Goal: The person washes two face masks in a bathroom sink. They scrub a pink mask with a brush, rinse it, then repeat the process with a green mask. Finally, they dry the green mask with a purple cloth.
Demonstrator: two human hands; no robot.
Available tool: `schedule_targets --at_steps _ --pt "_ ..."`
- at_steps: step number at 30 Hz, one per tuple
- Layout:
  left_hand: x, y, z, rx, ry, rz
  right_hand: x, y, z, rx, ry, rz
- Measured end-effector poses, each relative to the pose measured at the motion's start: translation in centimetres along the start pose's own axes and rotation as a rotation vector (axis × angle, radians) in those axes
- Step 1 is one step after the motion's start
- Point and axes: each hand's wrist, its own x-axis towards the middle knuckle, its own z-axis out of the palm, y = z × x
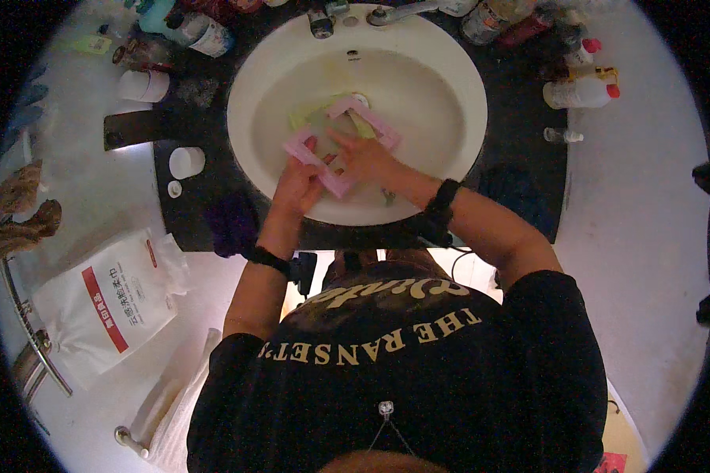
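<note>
Bathroom: oval white washbasin (442, 102), tap (406, 11), bottles (576, 93) along dark counter (517, 94), metal rail (49, 359).

Left hand (298, 188) holds a pink frame (379, 128) over the white sink (438, 87).

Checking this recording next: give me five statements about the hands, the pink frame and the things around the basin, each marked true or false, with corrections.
1. The left hand holds the pink frame. True.
2. The right hand is outside the white basin, away from the pink frame. False: it is over the basin, at the pink frame.
3. A yellow-green item is in the basin, partly covered by the pink frame. True.
4. The white package with a red stripe is on the person's right. False: it is on the left.
5. Dark bands circle both of the person's arms near the wrists. True.
</note>
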Motion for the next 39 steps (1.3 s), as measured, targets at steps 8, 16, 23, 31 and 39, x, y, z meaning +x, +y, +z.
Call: schedule_targets --at_steps 8,16,23,31,39 --pt "-0.2 0.0 1.1 0.046 0.049 0.046 1.6 2.5 -2.0 -0.459 0.013 0.072" --pt "-1.4 1.3 3.7 0.098 0.005 0.071 -3.4 -6.2 -7.6 0.135 -0.095 -0.021" --pt "-2.9 5.7 9.1 0.953 -0.137 0.343 -7.4 -6.6 -15.0 0.305 0.259 0.054" --pt "-2.3 3.8 7.4 1.454 -0.237 0.718 -8.4 -2.1 -12.0 0.201 0.240 0.067" --pt "-1.8 1.6 8.1 1.487 -0.156 0.574 -9.8 -1.5 -9.8 0.253 0.286 0.148"
